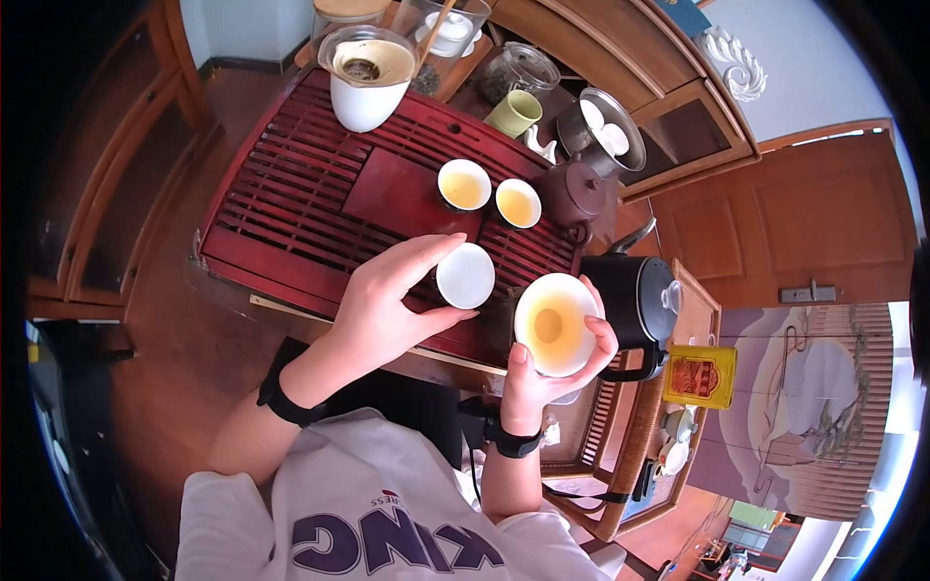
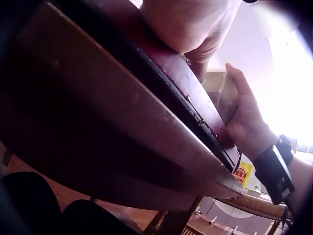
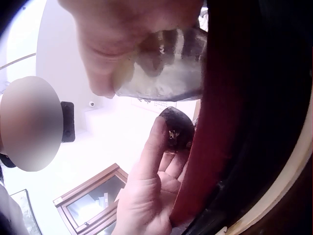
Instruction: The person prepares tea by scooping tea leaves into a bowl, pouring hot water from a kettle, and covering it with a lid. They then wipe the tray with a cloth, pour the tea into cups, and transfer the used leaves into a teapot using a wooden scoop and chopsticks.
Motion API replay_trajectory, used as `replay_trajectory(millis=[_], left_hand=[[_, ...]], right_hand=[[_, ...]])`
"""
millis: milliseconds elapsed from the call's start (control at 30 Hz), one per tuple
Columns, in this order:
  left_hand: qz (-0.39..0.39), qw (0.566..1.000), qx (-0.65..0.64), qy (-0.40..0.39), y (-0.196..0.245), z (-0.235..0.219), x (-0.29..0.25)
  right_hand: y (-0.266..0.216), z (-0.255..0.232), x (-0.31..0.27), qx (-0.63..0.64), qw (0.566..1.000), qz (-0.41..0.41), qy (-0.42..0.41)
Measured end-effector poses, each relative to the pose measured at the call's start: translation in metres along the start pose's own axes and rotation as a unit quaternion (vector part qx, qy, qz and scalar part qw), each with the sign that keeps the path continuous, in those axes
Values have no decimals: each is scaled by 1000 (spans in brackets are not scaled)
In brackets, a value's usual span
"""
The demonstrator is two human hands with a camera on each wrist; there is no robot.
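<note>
In the head view my left hand [image 1: 383, 295] grips a small cup [image 1: 466, 276], white inside, between thumb and fingers over the red slatted tray [image 1: 291, 208]. The right wrist view shows this cup's dark outside [image 3: 178, 127] and my left hand [image 3: 144, 196]. Beside it, my right hand [image 1: 538, 387] holds a larger glass vessel [image 1: 572, 305] with yellow liquid, fingers curled round its side; the left wrist view shows the vessel [image 2: 220, 93] too. Two small cups, left [image 1: 464, 184] and right [image 1: 518, 202], stand on the tray with yellow liquid in them.
A white lidless cup with a strainer [image 1: 366, 92] stands at the tray's far left. Along the far right are a green cup [image 1: 514, 113], a brown teapot [image 1: 572, 191], a metal bowl [image 1: 630, 126] and a black kettle [image 1: 630, 300]. The tray's near edge borders my body.
</note>
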State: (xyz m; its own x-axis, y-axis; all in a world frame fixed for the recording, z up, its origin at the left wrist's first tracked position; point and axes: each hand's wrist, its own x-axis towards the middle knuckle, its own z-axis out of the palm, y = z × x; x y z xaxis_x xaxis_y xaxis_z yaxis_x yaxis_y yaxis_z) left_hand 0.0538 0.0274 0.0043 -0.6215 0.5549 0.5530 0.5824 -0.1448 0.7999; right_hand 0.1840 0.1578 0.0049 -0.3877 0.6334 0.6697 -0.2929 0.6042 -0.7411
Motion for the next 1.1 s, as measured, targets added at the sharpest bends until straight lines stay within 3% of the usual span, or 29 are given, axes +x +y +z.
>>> replay_trajectory(millis=[433, 1100], left_hand=[[2, 1000, -17, -3, -3, -1, -3], [41, 999, -12, 12, -6, 0, -6]], right_hand=[[-13, -2, 18, 0, 993, 1, -121], [-23, -9, 40, -40, 973, -15, -227]])
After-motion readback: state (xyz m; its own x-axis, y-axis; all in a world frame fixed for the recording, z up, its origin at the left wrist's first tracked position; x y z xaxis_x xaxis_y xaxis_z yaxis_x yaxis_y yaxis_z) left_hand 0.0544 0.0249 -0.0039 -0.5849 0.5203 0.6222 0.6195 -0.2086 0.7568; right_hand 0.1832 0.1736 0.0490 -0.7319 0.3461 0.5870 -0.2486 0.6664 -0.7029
